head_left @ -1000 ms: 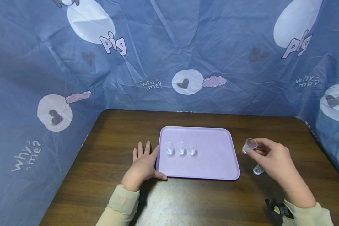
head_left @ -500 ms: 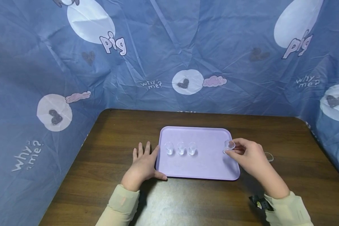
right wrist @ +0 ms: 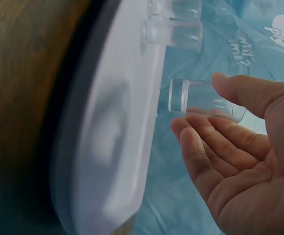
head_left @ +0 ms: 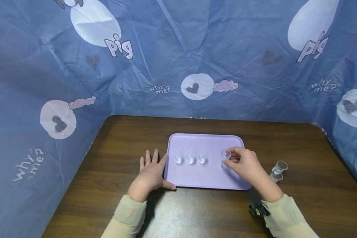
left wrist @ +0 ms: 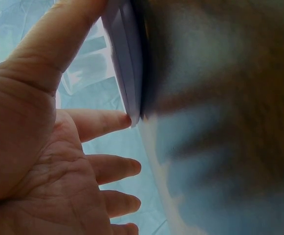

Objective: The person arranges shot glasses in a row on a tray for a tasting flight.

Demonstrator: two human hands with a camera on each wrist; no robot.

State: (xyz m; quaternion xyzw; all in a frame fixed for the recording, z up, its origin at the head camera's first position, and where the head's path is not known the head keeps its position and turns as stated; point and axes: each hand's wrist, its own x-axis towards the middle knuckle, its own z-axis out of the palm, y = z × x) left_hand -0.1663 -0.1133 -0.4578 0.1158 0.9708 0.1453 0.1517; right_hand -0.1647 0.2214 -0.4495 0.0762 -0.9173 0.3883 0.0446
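A lilac tray lies on the wooden table. Three small clear cups, a left one, a middle one and a right one, stand in a row on its left half. My right hand pinches another clear cup between thumb and fingers; in the right wrist view, its thick base hangs just above the tray surface. My left hand is spread at the tray's left front corner, thumb and index finger touching the rim with straight fingers.
Two more clear cups, one behind another, are on the table right of the tray, near my right forearm. A blue printed cloth hangs around the table's back and sides.
My right hand has carried the clear cup leftward from beside the tray to over its right half. The two cups on the right have come into view. My left hand stays put.
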